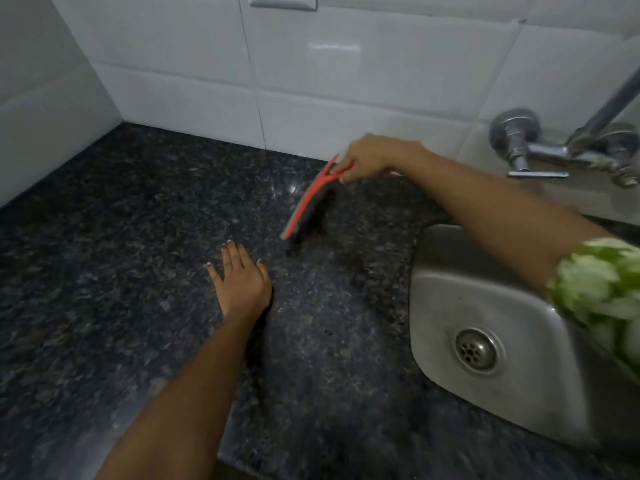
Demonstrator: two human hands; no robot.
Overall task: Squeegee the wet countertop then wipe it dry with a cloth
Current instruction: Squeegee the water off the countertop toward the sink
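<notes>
My right hand [372, 157] grips the handle of an orange squeegee [308, 206] near the back wall. Its black blade edge rests on the dark speckled granite countertop [138, 237], slanting down towards the front. My left hand [240, 280] lies flat on the countertop with fingers spread, just left of and in front of the squeegee's lower end, not touching it. No cloth is in view.
A steel sink [485, 306] with a round drain [476, 349] is set into the counter at the right. A chrome wall tap [540, 150] hangs above it. White tiled walls [311, 81] close the back and left. A green-white sleeve [602, 289] covers my right upper arm.
</notes>
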